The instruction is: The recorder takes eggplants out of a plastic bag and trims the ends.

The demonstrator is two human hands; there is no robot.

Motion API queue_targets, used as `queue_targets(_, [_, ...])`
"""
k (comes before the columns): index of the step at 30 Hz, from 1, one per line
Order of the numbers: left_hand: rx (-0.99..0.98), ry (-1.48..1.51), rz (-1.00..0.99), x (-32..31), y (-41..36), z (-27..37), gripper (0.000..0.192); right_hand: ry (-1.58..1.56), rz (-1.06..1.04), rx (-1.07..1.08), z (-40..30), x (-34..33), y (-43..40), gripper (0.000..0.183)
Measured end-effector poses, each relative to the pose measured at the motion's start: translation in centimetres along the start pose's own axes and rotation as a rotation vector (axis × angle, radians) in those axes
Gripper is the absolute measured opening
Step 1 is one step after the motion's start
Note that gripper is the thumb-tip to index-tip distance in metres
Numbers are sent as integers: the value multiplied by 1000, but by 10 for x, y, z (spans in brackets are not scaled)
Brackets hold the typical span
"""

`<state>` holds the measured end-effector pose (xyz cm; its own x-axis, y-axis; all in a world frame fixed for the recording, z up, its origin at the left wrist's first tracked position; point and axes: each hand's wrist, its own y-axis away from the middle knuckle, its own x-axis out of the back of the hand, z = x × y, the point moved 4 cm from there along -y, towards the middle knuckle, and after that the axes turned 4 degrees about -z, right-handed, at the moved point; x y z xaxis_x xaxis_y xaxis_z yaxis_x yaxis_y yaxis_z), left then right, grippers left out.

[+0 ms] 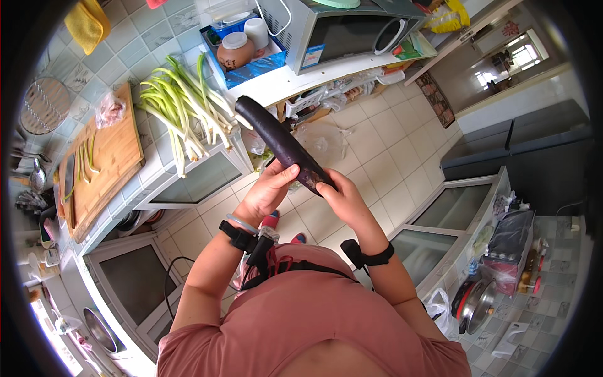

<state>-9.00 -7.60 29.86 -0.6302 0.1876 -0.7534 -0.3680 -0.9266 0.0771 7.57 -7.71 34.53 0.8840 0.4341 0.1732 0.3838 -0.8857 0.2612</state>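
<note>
A long dark-purple eggplant [278, 134] is held up in front of me, tilted, its far tip towards the counter. My left hand [268, 188] grips it below the middle, thumb lying on top. At the near end, my right hand [343, 195] closes round it, with the thumb beside a brown, rough patch on the skin. Several green onions [188, 110] lie on the tiled counter beyond my left hand. Left of them is a wooden cutting board [115, 155] bearing a kitchen knife [69, 181], some thin green onion stalks [85, 160] and a plastic bag of meat [110, 110].
A microwave oven [348, 40] and a blue box [254, 68] with jars stand on a white shelf at the back. Cabinet doors [195, 176] hang open at the left. Lower right are a lidded pan [478, 306] and a glass-fronted cabinet [424, 249]. Plastic bags [320, 139] lie near the floor.
</note>
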Motion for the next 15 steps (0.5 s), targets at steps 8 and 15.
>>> queue_targets(8, [-44, -91, 50, -1, 12, 9, 40, 361, 122, 165, -31, 3, 3, 38])
queue_targets(15, [-48, -11, 151, 9, 20, 12, 38, 598, 140, 257, -44, -6, 2, 39])
